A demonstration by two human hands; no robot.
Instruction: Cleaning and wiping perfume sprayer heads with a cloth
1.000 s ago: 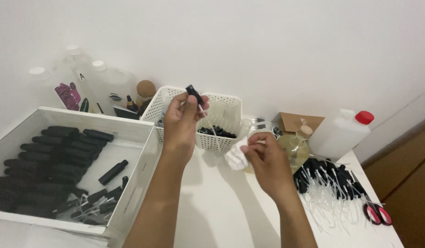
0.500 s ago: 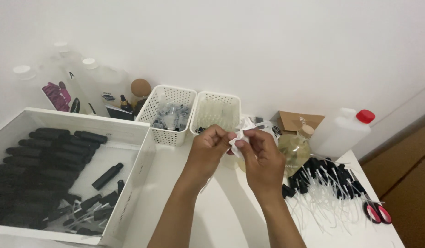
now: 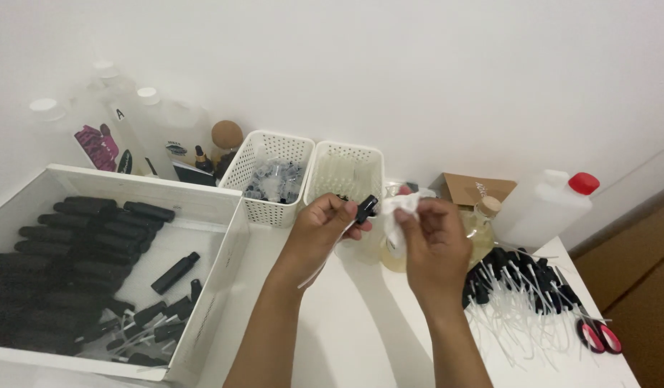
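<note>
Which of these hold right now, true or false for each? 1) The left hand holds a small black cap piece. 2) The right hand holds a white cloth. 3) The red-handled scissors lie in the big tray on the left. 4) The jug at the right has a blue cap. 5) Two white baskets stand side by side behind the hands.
1) True: the left hand pinches a small black cap piece.
2) True: the right hand grips a white cloth.
3) False: the scissors lie at the table's right edge; the tray holds black bottles.
4) False: the jug has a red cap.
5) True: the two baskets stand side by side.
</note>
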